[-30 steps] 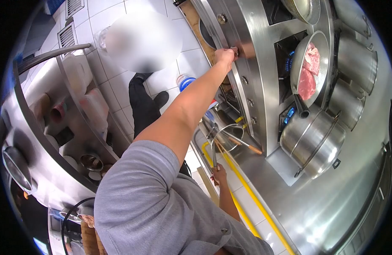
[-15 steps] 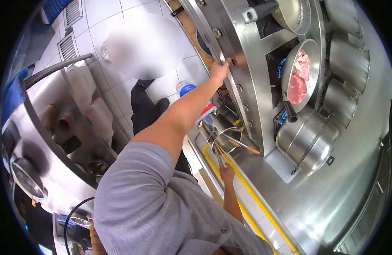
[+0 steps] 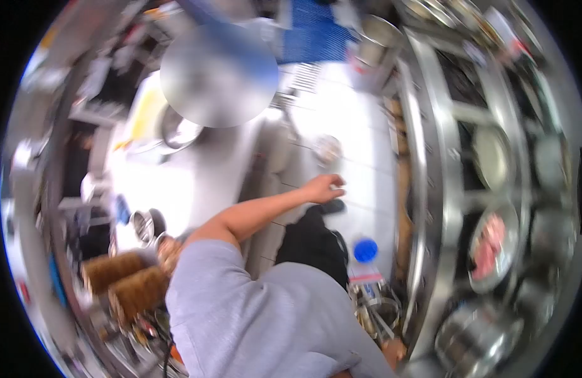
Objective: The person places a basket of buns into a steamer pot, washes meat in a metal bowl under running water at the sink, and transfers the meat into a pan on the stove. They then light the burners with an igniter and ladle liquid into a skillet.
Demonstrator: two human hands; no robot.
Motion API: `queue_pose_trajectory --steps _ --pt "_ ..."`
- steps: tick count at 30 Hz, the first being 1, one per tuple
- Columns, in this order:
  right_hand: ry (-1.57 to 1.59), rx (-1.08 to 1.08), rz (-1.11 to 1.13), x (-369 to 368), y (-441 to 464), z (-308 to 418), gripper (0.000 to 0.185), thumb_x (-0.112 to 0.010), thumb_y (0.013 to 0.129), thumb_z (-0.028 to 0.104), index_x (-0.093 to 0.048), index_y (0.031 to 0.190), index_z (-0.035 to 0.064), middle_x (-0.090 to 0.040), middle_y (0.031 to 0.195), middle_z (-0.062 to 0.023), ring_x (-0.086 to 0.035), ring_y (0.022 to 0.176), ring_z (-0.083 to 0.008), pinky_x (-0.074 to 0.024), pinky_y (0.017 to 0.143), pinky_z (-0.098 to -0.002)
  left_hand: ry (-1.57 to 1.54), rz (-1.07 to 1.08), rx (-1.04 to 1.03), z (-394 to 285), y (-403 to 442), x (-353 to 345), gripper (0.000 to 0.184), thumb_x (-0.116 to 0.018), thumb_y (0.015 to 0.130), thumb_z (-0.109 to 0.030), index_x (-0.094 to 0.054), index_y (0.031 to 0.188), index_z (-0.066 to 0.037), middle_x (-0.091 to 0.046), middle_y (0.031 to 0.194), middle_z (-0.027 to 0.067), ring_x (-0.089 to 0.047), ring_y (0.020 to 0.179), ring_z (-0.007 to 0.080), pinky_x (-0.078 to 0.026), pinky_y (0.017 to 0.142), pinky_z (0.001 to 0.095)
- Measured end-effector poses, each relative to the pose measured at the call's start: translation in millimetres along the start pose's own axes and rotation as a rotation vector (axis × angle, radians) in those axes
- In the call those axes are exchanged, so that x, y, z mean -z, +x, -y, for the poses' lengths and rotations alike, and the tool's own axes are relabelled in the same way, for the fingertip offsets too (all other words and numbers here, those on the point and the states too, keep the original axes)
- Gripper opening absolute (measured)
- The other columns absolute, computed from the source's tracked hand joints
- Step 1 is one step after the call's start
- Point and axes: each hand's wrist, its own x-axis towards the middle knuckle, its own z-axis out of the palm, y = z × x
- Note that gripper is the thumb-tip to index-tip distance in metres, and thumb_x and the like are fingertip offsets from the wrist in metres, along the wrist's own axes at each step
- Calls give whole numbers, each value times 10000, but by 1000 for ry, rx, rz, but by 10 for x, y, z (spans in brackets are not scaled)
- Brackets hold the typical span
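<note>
My left hand [image 3: 325,188] hangs in the air over the floor tiles, clear of the stove, its fingers loosely bent and apart, with nothing in it. Low in the view, beside the stove front, my right hand [image 3: 393,350] is closed around what look like metal tongs [image 3: 380,322]; motion blur softens them. The tongs lie against a round metal container [image 3: 385,307] with utensils in it. On the stove, a frying pan [image 3: 509,228] holds pieces of raw meat [image 3: 488,246].
Behind that pan is another pan [image 3: 491,157] with pale contents, and a large metal pot [image 3: 477,337] stands nearer. A blue lid [image 3: 366,250] shows by my legs. A steel worktable [image 3: 209,179] runs along the left, with brown rolls [image 3: 138,293] at its near end.
My left hand has let go of the stove knob and moved away over the floor. The view has swung left, bringing the worktable in. My right hand stays low by the container.
</note>
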Motion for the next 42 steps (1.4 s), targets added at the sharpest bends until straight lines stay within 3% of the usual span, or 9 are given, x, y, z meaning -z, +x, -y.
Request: queue_pose_trajectory --steps 7,12,17,22,25,28,32,37,42 --pt "481 382 -637 657 713 1001 256 -601 782 175 -634 914 -42 -655 900 -231 -626 882 -395 -481 767 -472 689 -1160 -455 -1324 -2703 1604 366 -670 763 -24 -600 1121 -47 -634 1079 134 -610 989 296 -476 857 376" --pt "741 996 -705 1672 96 2258 327 -598 799 193 -641 1060 0 -654 982 -230 -629 935 -383 -488 838 -442 1596 -1796 121 -2036 -4447 2248 358 -665 840 -259 -600 1159 -109 -636 1072 92 -595 970 278 -434 861 379" --pt "686 1342 -700 2349 -1233 2890 345 -607 836 246 -635 1094 18 -646 1017 -202 -620 949 -327 -477 846 -398 1662 -1448 675 -1848 -5058 2517 356 -578 896 -366 -599 1145 -114 -630 966 141 -593 918 301 -472 761 408" --pt "768 1681 -601 2604 -2099 2899 322 -606 866 267 -642 1086 35 -655 947 -165 -629 861 -278 -490 777 -358 1662 -1485 -24 -1987 -4777 2268 161 -578 879 -33 -647 1024 -34 -665 978 112 -644 865 254 -534 736 357" --pt "934 2004 -440 2603 -2846 2584 316 -587 902 294 -640 1108 61 -657 966 -130 -633 849 -258 -494 755 -349 888 -1318 -396 -2244 -4000 1480 119 -554 911 -84 -617 945 11 -632 796 77 -606 704 153 -506 625 274" --pt "1185 2353 -429 2626 -3357 2463 381 -540 952 275 -487 1272 75 -630 925 -87 -607 788 -205 -497 720 -323 98 -656 -285 -2000 -2809 719 185 -555 929 -193 -595 943 -13 -590 734 49 -563 640 126 -471 579 257" --pt "1233 2091 591 2655 -3015 2084 343 -541 953 211 -395 1228 68 -561 801 -75 -538 603 -132 -461 548 -261 -814 175 -14 -1649 -1328 -213 376 -558 933 -385 -549 1098 -48 -559 786 23 -536 678 117 -452 592 260" --pt "2089 1284 -9 2783 -2002 1893 319 -556 913 91 -372 1173 84 -526 708 -48 -514 492 -116 -435 457 -258 -687 350 -86 -1483 498 -892 524 -533 934 -432 -422 1305 -80 -561 1026 59 -570 866 147 -489 735 312" --pt "1753 505 -751 3622 -953 1922 467 -535 860 56 -355 1287 118 -543 871 -105 -549 676 -203 -458 609 -331 171 333 -155 -599 2727 -1314 740 -735 758 -316 -358 1325 -25 -553 1119 211 -590 962 314 -484 843 381"
